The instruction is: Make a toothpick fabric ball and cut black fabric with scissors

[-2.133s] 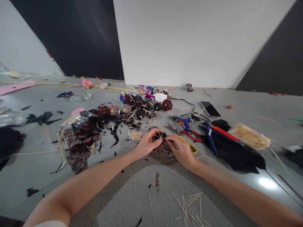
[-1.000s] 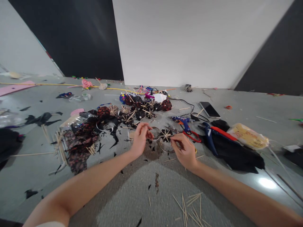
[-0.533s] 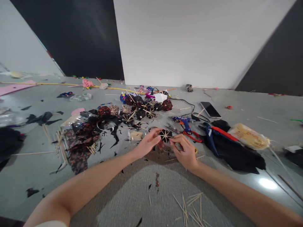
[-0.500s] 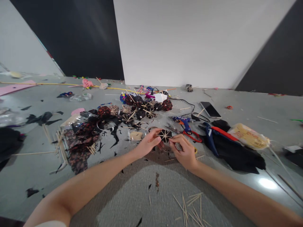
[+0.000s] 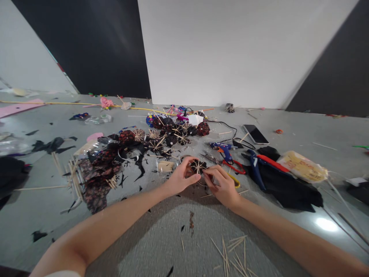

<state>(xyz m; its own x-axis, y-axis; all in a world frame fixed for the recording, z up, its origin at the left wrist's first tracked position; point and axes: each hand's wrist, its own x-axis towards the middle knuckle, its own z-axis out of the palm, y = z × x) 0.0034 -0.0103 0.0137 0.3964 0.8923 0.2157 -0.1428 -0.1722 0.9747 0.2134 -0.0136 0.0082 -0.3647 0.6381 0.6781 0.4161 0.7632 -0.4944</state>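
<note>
A small black ball with toothpicks fanned across its face (image 5: pixel 197 166) is held up over the floor between my hands. My left hand (image 5: pixel 182 177) grips its left side, thumb below and fingers behind. On the right edge, the fingertips of my right hand (image 5: pixel 221 185) are pinched together; whether a toothpick sits in them is too small to tell. Scissors with red handles (image 5: pixel 235 166) and a blue glue gun (image 5: pixel 226 152) lie just beyond my right hand. Left of my left hand is a clear box of toothpicks (image 5: pixel 165 166).
Several finished-looking balls with sticks (image 5: pixel 155 144) are heaped ahead. Dark patterned cloth (image 5: pixel 99 177) and loose sticks (image 5: pixel 75 181) lie left. To the right are a phone (image 5: pixel 255 134), black cloth (image 5: pixel 288 190) and a yellow packet (image 5: pixel 302 166). Loose toothpicks (image 5: pixel 230 256) lie near me.
The black ball has shifted slightly left and tilted in my left hand. My right hand has moved a little left with it, uncovering more of a yellow handle behind.
</note>
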